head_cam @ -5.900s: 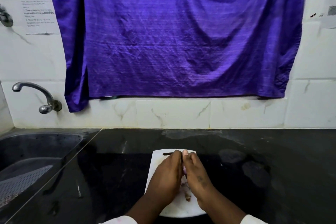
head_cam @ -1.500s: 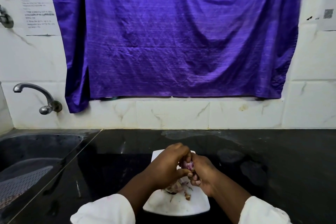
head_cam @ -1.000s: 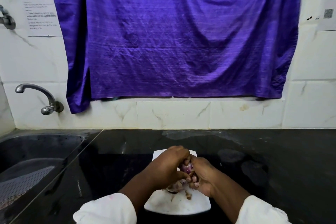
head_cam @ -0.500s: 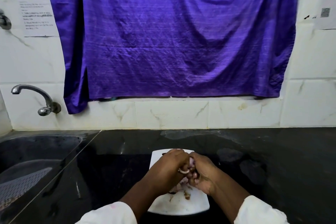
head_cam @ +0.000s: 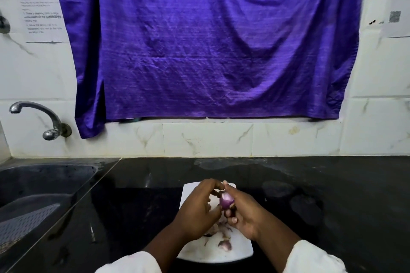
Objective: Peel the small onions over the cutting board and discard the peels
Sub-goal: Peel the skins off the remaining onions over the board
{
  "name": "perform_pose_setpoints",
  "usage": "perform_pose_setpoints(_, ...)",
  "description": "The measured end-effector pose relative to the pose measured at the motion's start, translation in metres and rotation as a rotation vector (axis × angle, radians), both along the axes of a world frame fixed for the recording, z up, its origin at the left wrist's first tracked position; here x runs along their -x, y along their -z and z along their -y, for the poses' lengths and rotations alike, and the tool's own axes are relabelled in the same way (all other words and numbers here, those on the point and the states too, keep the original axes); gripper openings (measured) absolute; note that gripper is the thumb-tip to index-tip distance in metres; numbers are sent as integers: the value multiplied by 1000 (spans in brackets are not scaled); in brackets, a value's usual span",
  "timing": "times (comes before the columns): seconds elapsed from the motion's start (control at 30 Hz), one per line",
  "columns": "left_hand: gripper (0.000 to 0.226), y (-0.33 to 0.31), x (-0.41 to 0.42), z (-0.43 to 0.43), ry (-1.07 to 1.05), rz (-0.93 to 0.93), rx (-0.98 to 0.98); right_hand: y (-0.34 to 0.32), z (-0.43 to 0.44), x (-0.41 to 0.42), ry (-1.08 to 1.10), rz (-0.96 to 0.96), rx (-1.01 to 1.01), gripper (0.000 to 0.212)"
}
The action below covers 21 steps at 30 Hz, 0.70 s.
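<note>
White sleeves [head_cam: 133, 264] at the bottom edge are cut off by the frame. The cutting board [head_cam: 240, 251] lies on the black counter [head_cam: 332, 184], much of it covered by the wrists. Loose peels [head_cam: 224, 245] lie on its near part, and some go under the hands where they cannot be made out.

Above the board, the right hand [head_cam: 244, 214] grips a small purple onion [head_cam: 226, 200]. Its fingers curl round the bulb, hiding the underside. The left hand [head_cam: 197, 210] sits just beside it with curled fingers, the thumb at the onion's side. Whether those fingers pinch a strip of skin cannot be told.

To the left a dark sink [head_cam: 44, 179] is sunk into the counter, partly cut off, with a tap [head_cam: 40, 115] on the tiled wall above it. A purple cloth [head_cam: 210, 40] hangs across most of the wall, and a printed sheet [head_cam: 40, 6] beside it is too blurred to read.
</note>
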<state>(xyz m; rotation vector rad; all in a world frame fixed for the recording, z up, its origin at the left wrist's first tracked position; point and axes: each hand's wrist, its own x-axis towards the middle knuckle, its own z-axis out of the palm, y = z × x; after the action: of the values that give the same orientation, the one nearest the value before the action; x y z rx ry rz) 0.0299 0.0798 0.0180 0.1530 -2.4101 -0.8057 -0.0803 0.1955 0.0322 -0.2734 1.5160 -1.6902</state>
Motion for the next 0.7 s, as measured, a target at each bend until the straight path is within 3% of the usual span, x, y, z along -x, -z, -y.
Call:
perform_pose_setpoints(0.27,35,-7,1,3,109,-34,165,1,1,-5,35,22,-25,29)
perform_pose_setpoints(0.53,30,-18,2,-2,135,8,456,0,1,-7,18,36,-72,35)
perform_pose_setpoints(0.7,43,-24,2,-3,155,59,497,-2,-1,-11,29,25,-103,37)
